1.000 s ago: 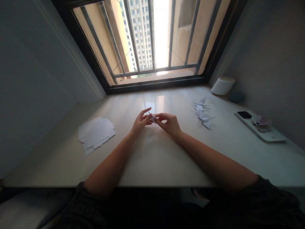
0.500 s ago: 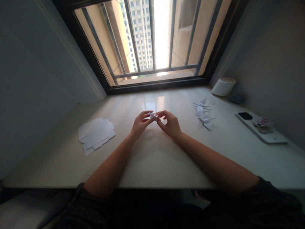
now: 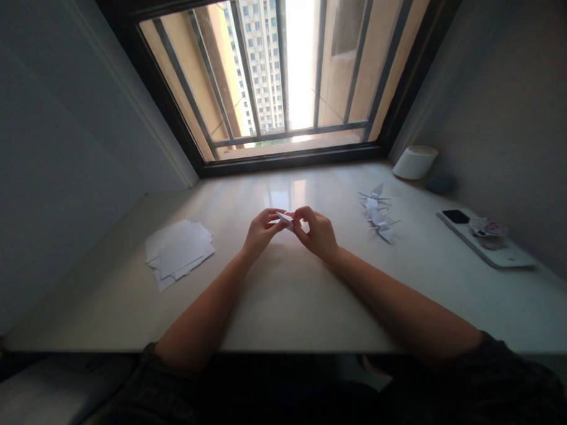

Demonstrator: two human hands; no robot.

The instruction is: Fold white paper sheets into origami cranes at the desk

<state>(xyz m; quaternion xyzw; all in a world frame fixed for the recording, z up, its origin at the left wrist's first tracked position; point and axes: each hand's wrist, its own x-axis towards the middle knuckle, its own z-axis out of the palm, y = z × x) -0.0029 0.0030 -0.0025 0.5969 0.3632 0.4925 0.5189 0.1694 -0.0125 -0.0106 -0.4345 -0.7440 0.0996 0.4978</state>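
Note:
Between my two hands, a small piece of folded white paper [image 3: 284,219] is pinched just over the middle of the white table. My left hand [image 3: 263,229] grips its left side, thumb against fingers. On the right side, my right hand [image 3: 316,230] pinches it between thumb and index finger. Fingertips cover part of the folds. To the right of my hands, several folded paper cranes [image 3: 379,214] lie in a row on the table. A loose stack of white paper sheets [image 3: 182,249] lies to the left, away from my left hand.
A phone [image 3: 487,239] lies at the right with a ring-like grip on its back. A white cylindrical object [image 3: 415,162] stands by the right wall, with a dark rounded item [image 3: 440,183] near it. The barred window [image 3: 289,166] borders the table's far side.
My fingers have shifted slightly on the folded paper, and the paper's visible angle has turned a little. Both hands stay in the same place; the cranes and sheets are unmoved.

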